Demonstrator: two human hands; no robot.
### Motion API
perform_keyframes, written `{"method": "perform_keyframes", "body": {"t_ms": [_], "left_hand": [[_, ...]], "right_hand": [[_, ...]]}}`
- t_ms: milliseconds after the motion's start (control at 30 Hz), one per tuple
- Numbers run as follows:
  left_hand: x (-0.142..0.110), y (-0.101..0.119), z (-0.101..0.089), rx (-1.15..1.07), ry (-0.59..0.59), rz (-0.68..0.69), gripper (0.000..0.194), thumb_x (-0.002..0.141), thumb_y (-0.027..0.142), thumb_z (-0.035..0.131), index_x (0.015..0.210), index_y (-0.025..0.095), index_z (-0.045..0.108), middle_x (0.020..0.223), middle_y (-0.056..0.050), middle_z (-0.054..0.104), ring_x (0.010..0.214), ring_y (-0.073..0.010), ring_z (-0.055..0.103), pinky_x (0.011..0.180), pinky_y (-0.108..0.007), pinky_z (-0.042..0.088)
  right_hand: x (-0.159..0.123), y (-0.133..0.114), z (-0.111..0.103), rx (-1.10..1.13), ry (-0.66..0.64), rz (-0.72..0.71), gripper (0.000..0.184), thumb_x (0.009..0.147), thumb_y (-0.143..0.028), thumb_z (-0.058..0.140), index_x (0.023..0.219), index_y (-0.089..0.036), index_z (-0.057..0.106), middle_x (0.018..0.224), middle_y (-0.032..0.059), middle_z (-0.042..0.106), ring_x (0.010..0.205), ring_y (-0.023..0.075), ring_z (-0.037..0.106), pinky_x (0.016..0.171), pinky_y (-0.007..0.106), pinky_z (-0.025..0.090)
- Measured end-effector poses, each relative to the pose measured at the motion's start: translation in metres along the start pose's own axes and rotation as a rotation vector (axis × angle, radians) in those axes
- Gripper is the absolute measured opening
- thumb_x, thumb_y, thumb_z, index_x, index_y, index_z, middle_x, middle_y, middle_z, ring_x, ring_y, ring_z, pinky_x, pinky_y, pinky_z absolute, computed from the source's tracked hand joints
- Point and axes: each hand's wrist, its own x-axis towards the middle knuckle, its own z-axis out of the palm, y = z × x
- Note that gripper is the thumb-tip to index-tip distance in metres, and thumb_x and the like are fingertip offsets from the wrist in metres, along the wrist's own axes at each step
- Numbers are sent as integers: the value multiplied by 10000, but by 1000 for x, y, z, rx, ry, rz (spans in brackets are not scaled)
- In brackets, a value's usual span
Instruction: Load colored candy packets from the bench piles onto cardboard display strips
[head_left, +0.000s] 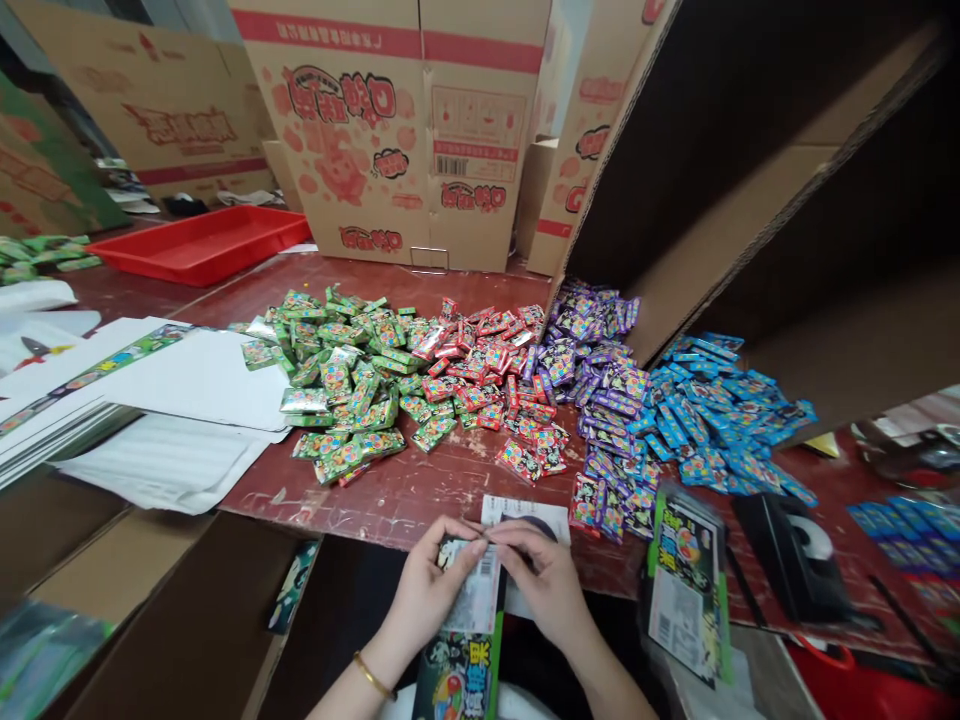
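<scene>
Both my hands meet at the near table edge on a flat green and black printed package point(465, 640). My left hand point(431, 590) pinches its top from the left, with a gold bangle on the wrist. My right hand point(544, 580) pinches the same top edge from the right. Under the hands lies a white printed card point(529, 515). Beyond them the red table point(420, 490) carries piles of small candy packets: green point(337, 370), red point(487, 385), purple point(600, 400) and blue point(712, 410).
A second printed package point(686, 590) lies right of my hands beside a black tape dispenser point(791, 560). White sheets point(180, 410) are stacked on the left. A red tray point(202, 242) and printed cartons point(397, 130) stand behind; an open carton flap point(750, 190) looms at right.
</scene>
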Motion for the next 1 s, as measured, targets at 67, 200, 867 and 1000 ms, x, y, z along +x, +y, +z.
{"method": "perform_keyframes", "body": {"t_ms": [67,200,867,1000], "left_hand": [[7,-7,4,1,-23,-30,127,812,324,627,823,204,585,958,-46,671,933,-213,612,846,-312,445],[25,-16,12,15,-77,-67,147,789,331,642,767,193,597,1024,-79,678,964,-237,616,846,-326,444],[34,-21,16,7,-68,-138,209,754,385,661,749,183,605,1045,-83,682,963,-242,623,816,-311,463],[34,-23,15,4,-59,-143,207,754,379,669,735,185,598,1046,-93,687,976,-250,625,841,-333,460]], "right_hand": [[4,10,-14,-202,58,0,195,858,-278,516,954,-206,670,987,88,668,927,220,619,831,348,495],[27,36,-46,-420,194,42,195,806,-240,508,913,-170,656,900,109,639,769,235,605,736,390,493],[53,36,-36,-523,-100,-97,664,752,-32,462,1365,-269,367,796,2,593,837,199,549,858,373,443],[47,44,-36,-476,-20,-79,586,794,-89,468,1351,-248,382,751,-10,597,778,189,573,827,350,459]]}}
